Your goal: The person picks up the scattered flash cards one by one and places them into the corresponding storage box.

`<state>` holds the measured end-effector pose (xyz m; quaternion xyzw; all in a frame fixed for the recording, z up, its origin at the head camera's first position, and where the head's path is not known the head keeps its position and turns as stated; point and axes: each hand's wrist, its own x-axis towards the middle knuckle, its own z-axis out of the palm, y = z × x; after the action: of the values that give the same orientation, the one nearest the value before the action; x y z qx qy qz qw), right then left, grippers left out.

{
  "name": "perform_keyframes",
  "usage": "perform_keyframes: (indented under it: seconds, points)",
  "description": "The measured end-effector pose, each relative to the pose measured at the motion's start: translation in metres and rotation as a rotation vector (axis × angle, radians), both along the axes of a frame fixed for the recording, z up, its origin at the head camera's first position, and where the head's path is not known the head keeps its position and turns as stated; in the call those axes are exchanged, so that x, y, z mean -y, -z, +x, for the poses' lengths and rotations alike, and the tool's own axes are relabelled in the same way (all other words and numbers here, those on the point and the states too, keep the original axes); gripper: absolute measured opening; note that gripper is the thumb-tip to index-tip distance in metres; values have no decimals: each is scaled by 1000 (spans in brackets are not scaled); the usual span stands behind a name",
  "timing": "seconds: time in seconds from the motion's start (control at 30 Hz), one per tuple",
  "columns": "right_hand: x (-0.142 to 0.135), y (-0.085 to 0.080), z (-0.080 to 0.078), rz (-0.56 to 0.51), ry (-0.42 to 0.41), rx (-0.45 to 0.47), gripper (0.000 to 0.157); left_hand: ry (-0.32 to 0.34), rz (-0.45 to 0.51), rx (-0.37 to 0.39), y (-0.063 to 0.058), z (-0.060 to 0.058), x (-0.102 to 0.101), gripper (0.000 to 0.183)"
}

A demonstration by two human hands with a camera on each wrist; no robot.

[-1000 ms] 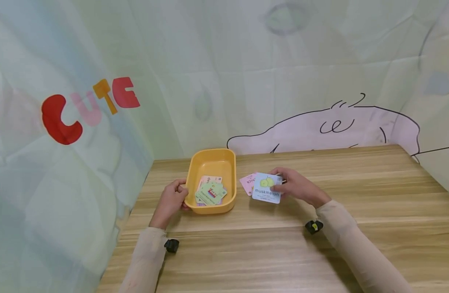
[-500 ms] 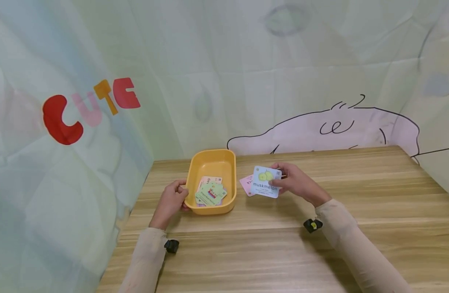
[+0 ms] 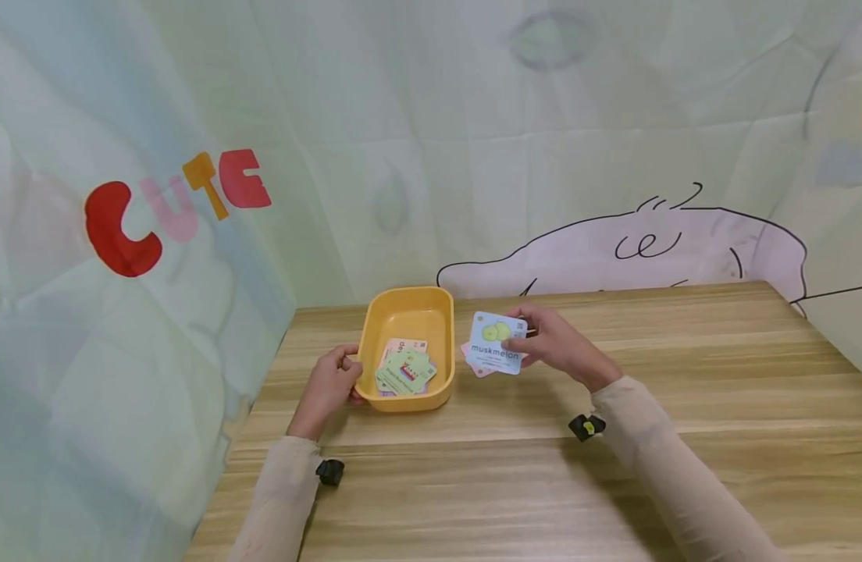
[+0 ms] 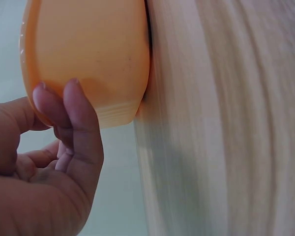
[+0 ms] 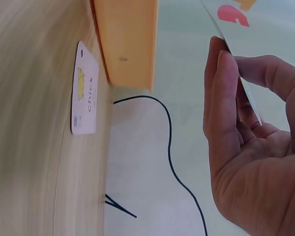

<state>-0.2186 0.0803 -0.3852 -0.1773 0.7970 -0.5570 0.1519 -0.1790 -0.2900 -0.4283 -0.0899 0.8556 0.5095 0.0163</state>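
My right hand (image 3: 553,343) pinches a pale blue muskmelon flashcard (image 3: 493,361) between thumb and fingers; the right wrist view shows it edge-on, raised off the table. Below it on the wood lies a pink chick flashcard (image 5: 84,93), mostly covered by the blue card in the head view. With thumb above and fingertips against the outer wall, my left hand (image 3: 330,384) grips the left rim of a yellow plastic tray (image 4: 96,49). Inside the tray, at its near end, several flashcards lie in a loose overlapping pile, a green one (image 3: 407,373) on top.
The wood-grain table (image 3: 543,484) stretches right and towards me. Behind and to the left hangs a printed cloth backdrop (image 3: 375,156) with coloured letters and a line-drawn figure, close to the table's back edge. Dark wrist cameras sit on both sleeves.
My right hand has raised the muskmelon card a little and carried it left, over the chick card and nearer the tray. The left hand and the tray have stayed in place.
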Motion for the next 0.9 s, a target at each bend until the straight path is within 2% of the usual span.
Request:
perform_keyframes:
  seconds: [0.5,0.9]
  points:
    - [28,-3,-4,-46,-98,-11,33,13,17,-24,-1,2,1,45]
    - [49,2,-9,-25,-82,-2,33,1,20,-8,-1,1,0,43]
